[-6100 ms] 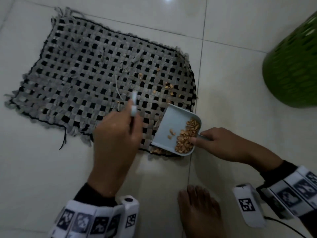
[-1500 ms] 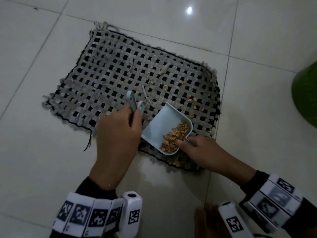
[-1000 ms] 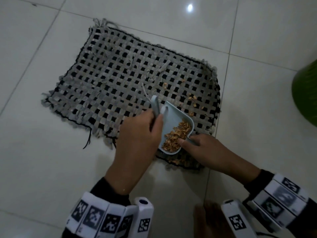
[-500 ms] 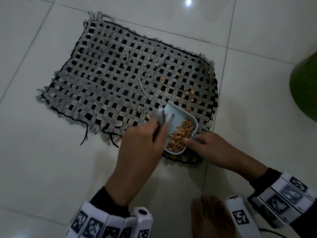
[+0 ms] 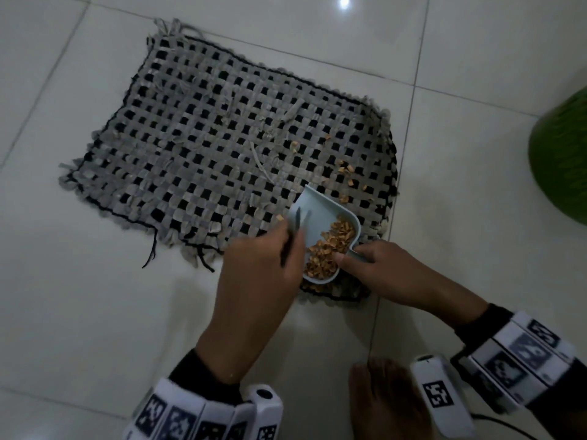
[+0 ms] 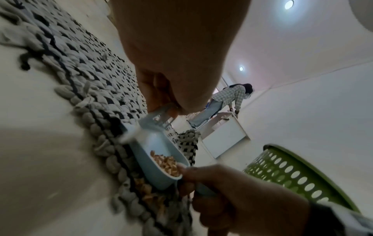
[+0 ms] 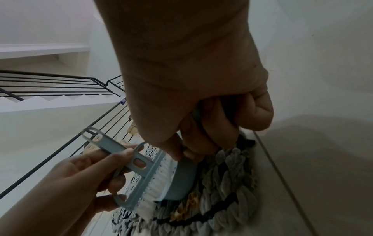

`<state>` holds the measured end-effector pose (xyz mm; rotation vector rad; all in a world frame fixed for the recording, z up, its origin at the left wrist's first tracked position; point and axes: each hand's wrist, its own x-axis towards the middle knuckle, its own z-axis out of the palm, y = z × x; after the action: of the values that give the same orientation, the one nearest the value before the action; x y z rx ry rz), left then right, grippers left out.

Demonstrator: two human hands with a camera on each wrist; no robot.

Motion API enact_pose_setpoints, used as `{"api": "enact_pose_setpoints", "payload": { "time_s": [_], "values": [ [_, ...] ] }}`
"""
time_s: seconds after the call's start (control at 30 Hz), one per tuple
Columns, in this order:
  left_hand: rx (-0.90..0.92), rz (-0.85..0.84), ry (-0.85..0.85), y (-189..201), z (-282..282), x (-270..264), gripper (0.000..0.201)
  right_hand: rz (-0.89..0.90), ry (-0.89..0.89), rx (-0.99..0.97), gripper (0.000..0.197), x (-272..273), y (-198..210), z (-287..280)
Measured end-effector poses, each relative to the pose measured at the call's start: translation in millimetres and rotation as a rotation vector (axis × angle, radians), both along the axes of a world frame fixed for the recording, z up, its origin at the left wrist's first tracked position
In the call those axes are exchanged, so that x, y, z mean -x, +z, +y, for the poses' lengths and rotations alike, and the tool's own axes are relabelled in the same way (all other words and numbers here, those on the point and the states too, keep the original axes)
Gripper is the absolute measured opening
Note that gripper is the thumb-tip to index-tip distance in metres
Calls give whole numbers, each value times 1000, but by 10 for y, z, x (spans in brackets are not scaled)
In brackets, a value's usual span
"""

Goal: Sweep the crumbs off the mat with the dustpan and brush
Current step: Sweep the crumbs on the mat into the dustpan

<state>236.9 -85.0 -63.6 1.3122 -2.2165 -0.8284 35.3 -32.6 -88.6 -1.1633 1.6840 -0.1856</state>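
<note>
A grey-and-black woven mat (image 5: 206, 147) lies on the tiled floor. My right hand (image 5: 346, 258) grips the handle of a light blue dustpan (image 5: 320, 214), which rests on the mat's near right corner with a heap of tan crumbs (image 5: 330, 249) inside. My left hand (image 5: 286, 246) grips the small blue brush (image 7: 141, 172), whose white bristles sit at the pan's open mouth. A few loose crumbs (image 5: 346, 173) lie on the mat beyond the pan. More crumbs (image 7: 189, 202) lie on the mat's edge under the pan.
A green perforated basket (image 5: 562, 160) stands on the floor at the right. A bare foot (image 5: 381, 398) rests on the tile just behind my hands. Far off, another person (image 6: 226, 102) bends over a white counter. White tile surrounds the mat.
My left hand has carried the brush rightward across the mat to the dustpan's mouth. The dustpan has shifted slightly toward the mat's near right corner.
</note>
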Motion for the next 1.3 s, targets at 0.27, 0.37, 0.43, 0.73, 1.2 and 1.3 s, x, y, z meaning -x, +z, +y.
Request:
{"api": "enact_pose_setpoints", "payload": {
  "time_s": [0.27, 0.37, 0.43, 0.73, 1.2, 1.3],
  "values": [
    [19, 134, 183, 95, -189, -192, 19, -20, -19, 17, 44, 12, 10, 16],
    [78, 10, 229, 71, -266, -187, 33, -4, -8, 14, 44, 28, 23, 27],
    [61, -50, 163, 56, -214, -106, 36, -1, -9, 15, 46, 34, 20, 35],
    [1, 129, 121, 93, -196, -156, 18, 6, -30, 5, 45, 30, 19, 54],
    [-86, 183, 57, 129, 50, 129, 25, 11, -13, 0, 43, 19, 39, 29],
    [-25, 123, 177, 111, -122, -48, 24, 22, 7, -15, 50, 68, 56, 55]
  ]
}}
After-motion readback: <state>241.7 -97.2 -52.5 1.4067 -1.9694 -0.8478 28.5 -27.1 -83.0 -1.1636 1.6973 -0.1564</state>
